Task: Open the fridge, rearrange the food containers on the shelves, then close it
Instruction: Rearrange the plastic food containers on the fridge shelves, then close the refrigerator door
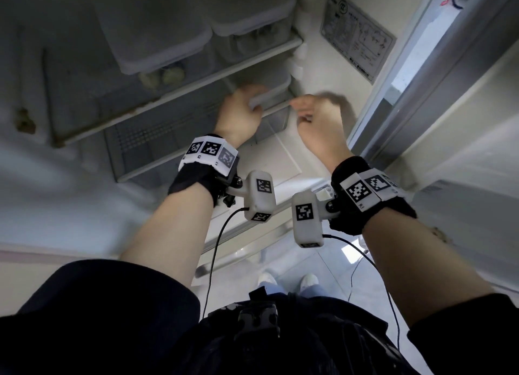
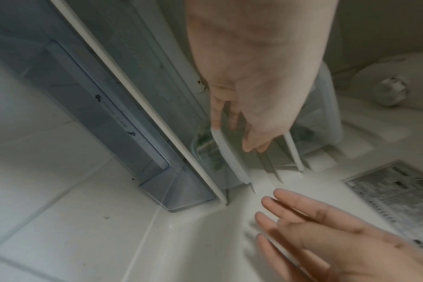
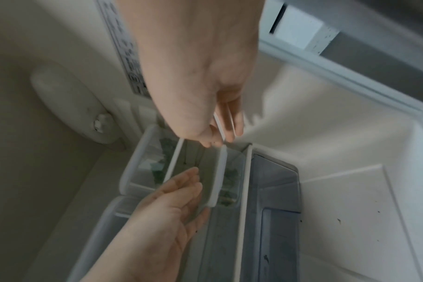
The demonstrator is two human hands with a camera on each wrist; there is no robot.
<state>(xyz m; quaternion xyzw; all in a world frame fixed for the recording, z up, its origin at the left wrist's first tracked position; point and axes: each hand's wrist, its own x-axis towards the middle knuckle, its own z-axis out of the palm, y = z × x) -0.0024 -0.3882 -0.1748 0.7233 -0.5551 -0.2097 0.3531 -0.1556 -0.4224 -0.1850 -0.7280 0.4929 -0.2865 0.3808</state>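
Fridge shelves (image 1: 179, 91) hold lidded tubs; on the lower right one, the left hand (image 1: 238, 116) curls around a clear container (image 1: 273, 113) to steady it — the right hand (image 1: 320, 119) hovers beside, fingers loose, holding nothing.

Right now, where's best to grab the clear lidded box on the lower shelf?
At the box's short ends, under the overhanging lid, one hand from each side; the shelf above likely blocks a top grab. The left hand grips one end; the right hand hovers open.

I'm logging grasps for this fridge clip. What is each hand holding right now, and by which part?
The left hand grips the clear food container by its white lid's left end. The right hand is open at the container's right end, holding nothing.
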